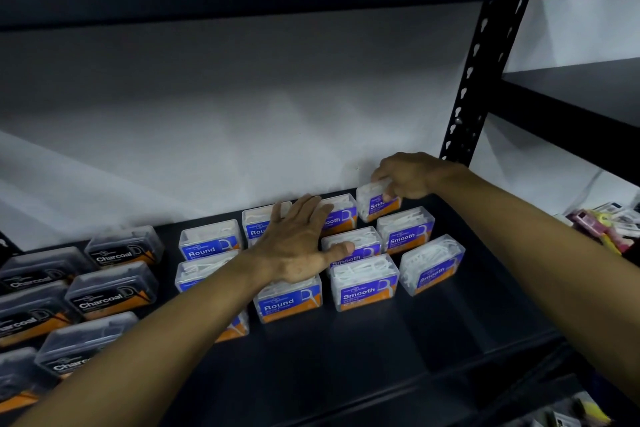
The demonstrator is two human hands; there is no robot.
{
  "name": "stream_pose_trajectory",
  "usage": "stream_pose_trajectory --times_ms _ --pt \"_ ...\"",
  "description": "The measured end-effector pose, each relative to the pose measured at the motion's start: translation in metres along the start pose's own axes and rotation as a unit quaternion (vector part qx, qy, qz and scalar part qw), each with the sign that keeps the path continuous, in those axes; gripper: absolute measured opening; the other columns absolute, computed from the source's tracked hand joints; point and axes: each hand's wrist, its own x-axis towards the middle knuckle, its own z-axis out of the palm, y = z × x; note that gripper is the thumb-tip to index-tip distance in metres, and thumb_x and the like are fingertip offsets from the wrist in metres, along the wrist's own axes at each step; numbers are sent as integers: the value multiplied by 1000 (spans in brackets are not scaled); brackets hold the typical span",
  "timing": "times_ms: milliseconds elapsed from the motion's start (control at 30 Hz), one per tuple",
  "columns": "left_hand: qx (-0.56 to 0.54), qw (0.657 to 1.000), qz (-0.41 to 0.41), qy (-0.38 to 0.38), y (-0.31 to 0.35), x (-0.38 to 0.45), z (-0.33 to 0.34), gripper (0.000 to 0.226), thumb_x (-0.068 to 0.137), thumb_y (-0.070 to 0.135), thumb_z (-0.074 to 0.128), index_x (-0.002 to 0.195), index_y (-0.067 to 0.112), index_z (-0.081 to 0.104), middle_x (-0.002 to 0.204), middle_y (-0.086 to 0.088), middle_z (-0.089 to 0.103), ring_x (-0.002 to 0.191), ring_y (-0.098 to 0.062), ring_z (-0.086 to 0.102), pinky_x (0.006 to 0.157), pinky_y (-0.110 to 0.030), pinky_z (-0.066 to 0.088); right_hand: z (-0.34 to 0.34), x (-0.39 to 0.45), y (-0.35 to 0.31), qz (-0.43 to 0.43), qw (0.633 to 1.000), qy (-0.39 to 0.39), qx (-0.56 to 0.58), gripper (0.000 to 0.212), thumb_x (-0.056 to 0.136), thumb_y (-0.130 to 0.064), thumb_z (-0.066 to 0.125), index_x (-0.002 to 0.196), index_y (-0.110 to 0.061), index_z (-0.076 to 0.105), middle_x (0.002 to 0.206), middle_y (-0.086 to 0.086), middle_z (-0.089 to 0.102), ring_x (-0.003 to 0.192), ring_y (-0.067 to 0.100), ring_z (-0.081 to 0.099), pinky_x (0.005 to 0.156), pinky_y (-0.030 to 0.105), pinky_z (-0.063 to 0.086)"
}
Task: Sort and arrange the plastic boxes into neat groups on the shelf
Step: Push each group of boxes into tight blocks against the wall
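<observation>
View from a head-worn camera looking down onto a dark metal shelf [346,357] set against a pale wall [225,114]. Small clear plastic boxes stand on it in three label groups.

At the left are dark Charcoal boxes [112,289] with black and orange labels, set in rough rows that run off the left edge. In the middle are Round boxes [209,241] with blue and orange labels and white contents. To the right are Smooth boxes [363,282], also blue and orange, in staggered rows; the front right one [433,265] sits at an angle to its neighbours.

The left hand [299,246] reaches in from the lower left, palm down and spread flat, fingers extended. It lies over the boxes where the Round and Smooth groups meet, thumb resting on a Smooth box in the middle row. It grips nothing.

The right hand [410,175] reaches from the right to the back of the shelf by the wall. Its fingers are curled over the top of the rearmost Smooth box [375,206], holding it by its upper edges; the box is tilted slightly.

A black perforated upright [474,80] rises behind the right hand. Colourful packets [606,222] lie at the far right.
</observation>
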Motion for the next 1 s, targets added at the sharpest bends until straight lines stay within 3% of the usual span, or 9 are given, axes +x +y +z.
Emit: stream_pose_trajectory --times_ms 733,900,1000 --pt "-9 1000 -8 -22 2 0 -5 92 84 80 29 156 29 1 164 5 -8 148 -13 -14 119 -49 -7 6 -14 2 4 1000 -9 -10 48 87 -34 65 132 -21 56 129 0 58 113 19 55 82 28 37" --pt "-40 999 -16 18 4 5 -15 81 90 74 22 156 29 8 164 5 0 149 -13 -9 119 -51 -5 6 -14 5 5 1000 -14 -3 51 86 -35 66 134 -23 53 132 0 55 114 19 53 85 31 40" --pt "-48 996 -38 61 3 19 -25 70 97 60 35 154 26 17 163 0 14 150 -17 4 120 -50 -2 6 -15 8 5 999 -28 15 58 87 -34 65 141 -24 44 137 0 49 120 20 49 94 36 42"
